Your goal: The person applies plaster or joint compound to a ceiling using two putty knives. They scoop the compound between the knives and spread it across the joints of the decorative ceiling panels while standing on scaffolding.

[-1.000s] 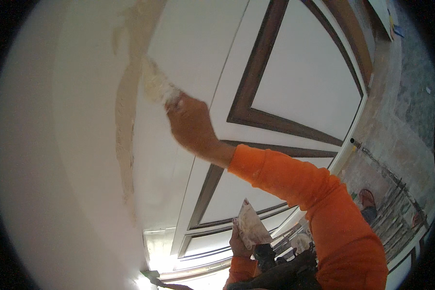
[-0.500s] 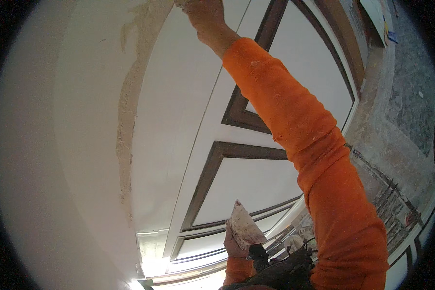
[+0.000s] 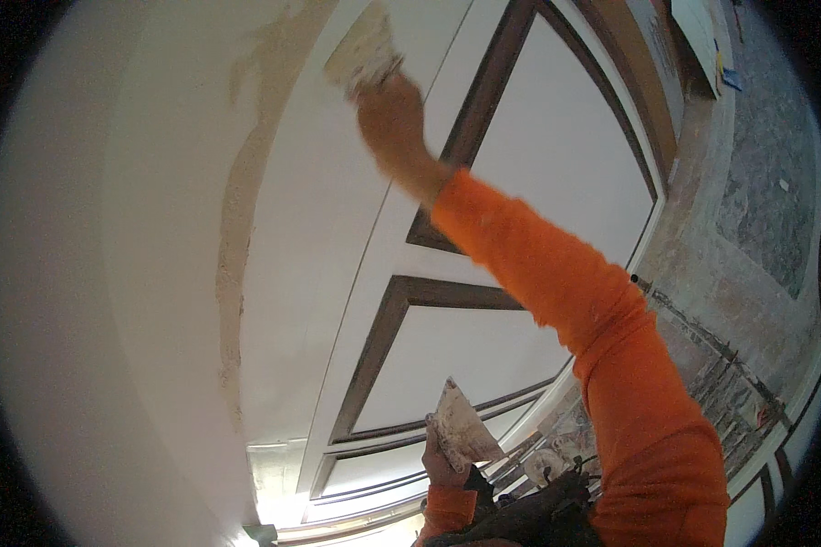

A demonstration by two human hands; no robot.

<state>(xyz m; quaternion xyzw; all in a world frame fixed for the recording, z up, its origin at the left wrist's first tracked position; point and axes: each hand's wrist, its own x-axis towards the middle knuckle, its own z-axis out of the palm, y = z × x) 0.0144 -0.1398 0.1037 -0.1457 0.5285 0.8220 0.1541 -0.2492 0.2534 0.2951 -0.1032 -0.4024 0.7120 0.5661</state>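
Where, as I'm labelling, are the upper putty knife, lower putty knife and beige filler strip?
Upper putty knife [image 3: 362, 46], head view: blade.
Lower putty knife [image 3: 465, 428], head view: blade face.
Beige filler strip [image 3: 235, 232], head view: middle stretch.

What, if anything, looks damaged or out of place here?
The tan strip on the wall looks odd: its edges are ragged, and a smear juts out to its left near the top. The blade in the left hand is smeared. A small white scrap lies on the blotchy floor.

A white scrap [image 3: 784, 185] lies on the grey floor [image 3: 764, 223].
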